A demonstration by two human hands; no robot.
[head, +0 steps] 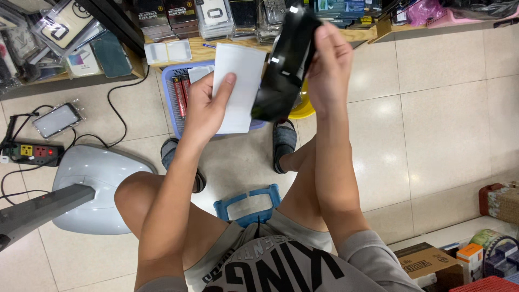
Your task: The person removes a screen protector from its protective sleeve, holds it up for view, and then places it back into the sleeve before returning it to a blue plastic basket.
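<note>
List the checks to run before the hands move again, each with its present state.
1. Left hand grips the white card, thumb on its face: ok.
2. Right hand holds the black glossy case: ok.
3. Card and case apart: cannot tell, edges overlap in view.
4. Blue basket on the floor below the hands: ok.
5. Case free of damage: cannot tell, glare.

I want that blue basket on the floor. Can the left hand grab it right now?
Probably not yet. The left hand is shut on a white card, so it isn't free, though the blue basket sits just below it with nothing between.
</note>
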